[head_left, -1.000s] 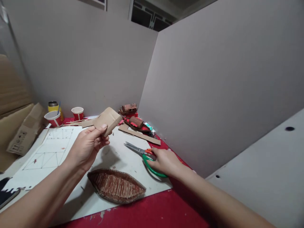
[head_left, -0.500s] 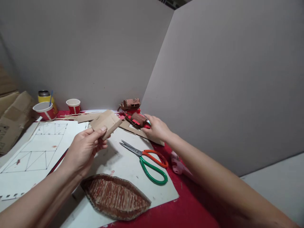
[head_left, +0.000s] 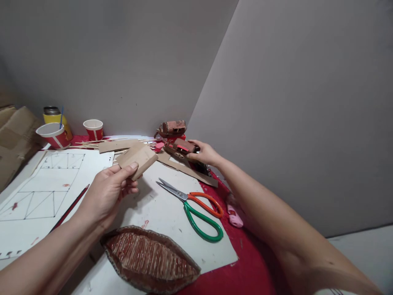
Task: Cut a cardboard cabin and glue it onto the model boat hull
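My left hand [head_left: 115,182] is closed around a folded piece of brown cardboard [head_left: 138,157], held above the white board, thumb on top. At the back, my right hand [head_left: 205,153] has its fingers and thumb round the end of a small brown model boat [head_left: 181,148] with a curved cabin. A second model boat [head_left: 172,128] sits just behind it, against the wall. Between my hands lie scissors [head_left: 186,196] with one orange and one green handle, blades parted. Nearest me is a brown-painted, leaf-shaped cardboard hull [head_left: 152,258] with a ridged inside.
Paper with line drawings [head_left: 66,176] lies on the left, a dark red pencil [head_left: 71,207] on it. Behind stand a paper cup [head_left: 55,137], another cup [head_left: 93,130] and a yellow bottle [head_left: 52,116]. Thin sticks [head_left: 89,145], a cardboard strip [head_left: 190,171] and a pink tool [head_left: 235,217] lie about.
My view has shifted slightly. My right hand stays at the front model boat, which now sits turned a little and shows more of its side. The left hand still holds the cardboard.
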### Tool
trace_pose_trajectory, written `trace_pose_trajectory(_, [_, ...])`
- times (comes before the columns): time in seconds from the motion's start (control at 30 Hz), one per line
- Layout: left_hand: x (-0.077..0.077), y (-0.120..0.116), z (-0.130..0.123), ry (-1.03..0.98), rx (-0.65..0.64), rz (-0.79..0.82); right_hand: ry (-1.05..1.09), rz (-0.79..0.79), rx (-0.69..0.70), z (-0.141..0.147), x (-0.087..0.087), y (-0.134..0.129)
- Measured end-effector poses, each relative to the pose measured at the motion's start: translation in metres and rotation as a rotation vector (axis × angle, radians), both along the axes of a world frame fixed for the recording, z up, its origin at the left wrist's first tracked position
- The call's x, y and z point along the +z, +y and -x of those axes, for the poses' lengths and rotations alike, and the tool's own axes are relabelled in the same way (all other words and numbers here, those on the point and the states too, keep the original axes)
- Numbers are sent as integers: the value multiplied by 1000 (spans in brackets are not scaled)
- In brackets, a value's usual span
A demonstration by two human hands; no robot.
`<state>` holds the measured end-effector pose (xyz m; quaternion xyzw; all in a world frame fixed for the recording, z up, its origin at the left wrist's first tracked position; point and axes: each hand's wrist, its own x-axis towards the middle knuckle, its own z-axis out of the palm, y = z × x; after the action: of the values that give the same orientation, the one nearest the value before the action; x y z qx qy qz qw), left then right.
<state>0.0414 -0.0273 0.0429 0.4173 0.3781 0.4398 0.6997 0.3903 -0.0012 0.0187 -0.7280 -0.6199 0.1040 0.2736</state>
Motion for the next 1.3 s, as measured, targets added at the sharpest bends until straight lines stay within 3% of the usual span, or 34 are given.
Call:
trace_pose_trajectory(0.33, [1,-1,1,20,-18,1,540,117,162,11,26,-34])
trace_pose_trajectory(0.57, [4,-3,0,4,-22,-1,602,172,294,38,33,-48])
trace_pose_trajectory(0.9, [1,0,2,-18,-21,-10,342,115,310,30,29,-41])
trace_pose_trajectory(1.17, [5,-2,3,-37,-99,63,-38,6,138,-7,-9,-6])
trace_pose_trajectory(1.3, [10,-3,5,-73,-142,118,-168,-24,78,-7,-12,-6])
